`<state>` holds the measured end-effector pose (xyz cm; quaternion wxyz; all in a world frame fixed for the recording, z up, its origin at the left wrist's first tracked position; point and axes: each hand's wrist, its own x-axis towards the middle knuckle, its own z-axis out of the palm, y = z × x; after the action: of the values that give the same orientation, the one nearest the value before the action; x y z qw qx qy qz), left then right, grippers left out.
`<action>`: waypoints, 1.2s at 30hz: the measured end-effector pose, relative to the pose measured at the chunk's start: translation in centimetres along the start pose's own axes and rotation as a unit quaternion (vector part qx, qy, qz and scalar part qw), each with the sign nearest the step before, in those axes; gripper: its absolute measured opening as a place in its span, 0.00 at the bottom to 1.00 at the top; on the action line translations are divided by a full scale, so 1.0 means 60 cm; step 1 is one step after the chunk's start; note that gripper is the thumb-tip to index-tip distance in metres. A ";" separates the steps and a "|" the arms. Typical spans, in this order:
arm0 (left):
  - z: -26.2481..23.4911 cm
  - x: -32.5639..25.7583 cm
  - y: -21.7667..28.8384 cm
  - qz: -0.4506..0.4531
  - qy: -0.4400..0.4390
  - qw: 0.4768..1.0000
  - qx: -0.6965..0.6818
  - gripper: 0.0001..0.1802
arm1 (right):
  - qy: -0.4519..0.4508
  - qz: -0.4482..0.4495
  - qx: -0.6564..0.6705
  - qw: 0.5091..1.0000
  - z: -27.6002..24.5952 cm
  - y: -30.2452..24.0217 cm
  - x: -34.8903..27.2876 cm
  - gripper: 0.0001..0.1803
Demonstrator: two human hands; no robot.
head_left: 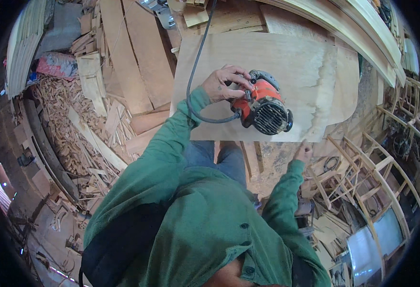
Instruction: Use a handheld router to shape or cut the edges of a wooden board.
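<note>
My left grip wraps the orange power tool standing on the plywood sheet; my right grip, fingers loosely curled and holding nothing, steadies the sheet's near edge. I judge shaping underway: edges partly rounded.

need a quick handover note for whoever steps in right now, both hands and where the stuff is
Left hand: gripping the top of the orange power tool, which sits on the plywood sheet; its black cord runs up and away across the sheet.
Right hand: empty, fingers resting at the near edge of the sheet.
Done: the sheet lies flat on the work surface, its right end rounded.
Left: whether the tool is running cannot be told. Wood offcuts are piled to the left, chair frames to the right.
</note>
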<state>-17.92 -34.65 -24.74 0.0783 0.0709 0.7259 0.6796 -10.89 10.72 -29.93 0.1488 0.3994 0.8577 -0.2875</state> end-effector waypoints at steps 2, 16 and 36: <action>-0.010 -0.007 -0.005 -0.006 0.003 1.000 0.010 0.18 | -0.002 -0.223 0.105 0.969 -0.035 -0.189 -0.130 0.15; -0.021 0.013 -0.018 0.025 -0.092 0.994 0.061 0.19 | -0.056 -0.505 -0.144 0.849 0.068 -0.469 -0.269 0.19; -0.007 -0.039 -0.041 0.114 0.022 0.989 0.088 0.20 | -0.076 -0.464 -0.158 0.868 0.073 -0.464 -0.248 0.23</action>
<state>-15.70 -35.74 -27.14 -0.0222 0.1450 0.7714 0.6193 -22.77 -15.24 -15.72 0.1241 -0.0964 0.9642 -0.2135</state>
